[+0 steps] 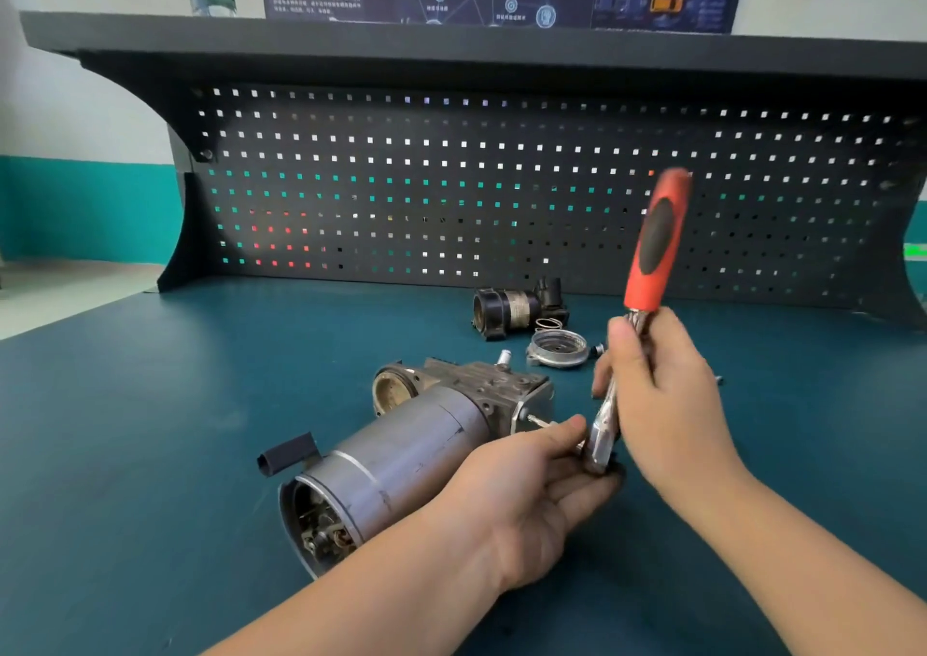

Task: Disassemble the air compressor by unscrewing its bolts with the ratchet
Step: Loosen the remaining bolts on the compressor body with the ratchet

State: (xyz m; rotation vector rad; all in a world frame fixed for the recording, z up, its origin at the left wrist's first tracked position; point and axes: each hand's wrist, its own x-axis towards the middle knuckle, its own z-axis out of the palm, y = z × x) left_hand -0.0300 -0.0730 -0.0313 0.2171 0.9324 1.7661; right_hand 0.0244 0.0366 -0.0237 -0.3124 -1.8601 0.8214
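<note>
The air compressor (416, 450) lies on its side on the blue-green bench, its silver motor cylinder pointing toward me and its grey cast head toward the back. A long bolt (539, 422) sticks out of the head's right side. My right hand (662, 399) grips the ratchet (654, 249) on its metal shaft, with the red and black handle pointing up. My left hand (542, 485) cups the ratchet's head (599, 447) at the bolt's end, fingers pinched around it.
Removed parts lie behind the compressor: a black cylindrical unit (516, 307), a coil spring (549, 324), a round metal cover (558, 348) and a small bolt (598, 349). A dark pegboard (451, 189) with a shelf above closes off the back of the bench.
</note>
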